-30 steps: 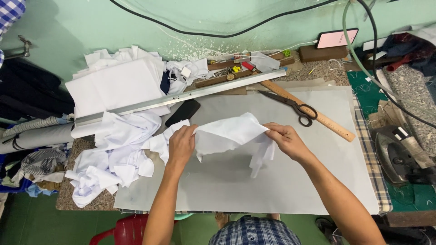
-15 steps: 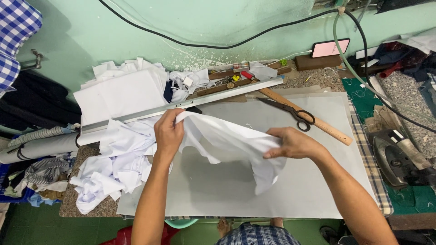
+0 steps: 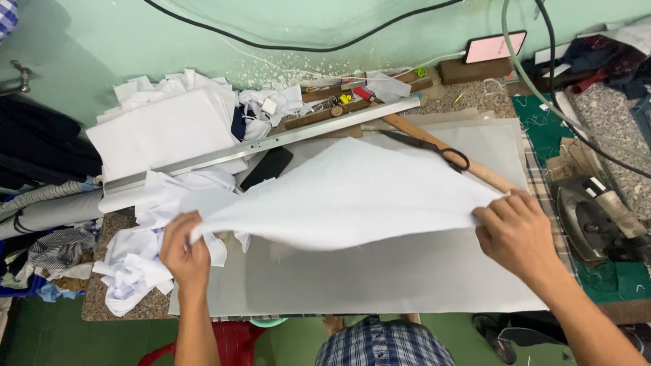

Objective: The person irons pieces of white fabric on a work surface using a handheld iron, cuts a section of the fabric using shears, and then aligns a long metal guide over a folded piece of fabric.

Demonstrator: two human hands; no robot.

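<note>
Left hand (image 3: 184, 249) low in the lower left of the frame, fingers (image 3: 178, 230) curled shut on one corner of the white cloth piece (image 3: 352, 193). Right hand (image 3: 515, 234) over at the right, fingers (image 3: 494, 215) folded down and pinching the opposite edge. Big change from half a second ago: the hands were close together then, with the cloth sagging in folds between them, and now they have pulled far apart and the cloth is stretched out wide and smooth. A second ago it was just a small crumpled bundle at the centre of the frame.

The cloth spans the middle of the frame from one grip to the other, its upper edge billowing up toward the centre top and its lower edge hanging just above the pale work sheet (image 3: 380, 278) that covers the table. It hides much of what lies behind it.

Outward from there: a heap of white scraps (image 3: 135, 271) just left of the left hand, a stack of white fabric (image 3: 163, 125) in the upper left, and a long metal ruler (image 3: 264, 141) slanting across above the cloth. A dark flat object (image 3: 268, 167) peeks out under the ruler. Scissors (image 3: 434, 149) and a wooden stick (image 3: 447, 152) lie upper right of centre, well above the right hand. An iron (image 3: 597, 217) sits at the right edge, near the right hand.
</note>
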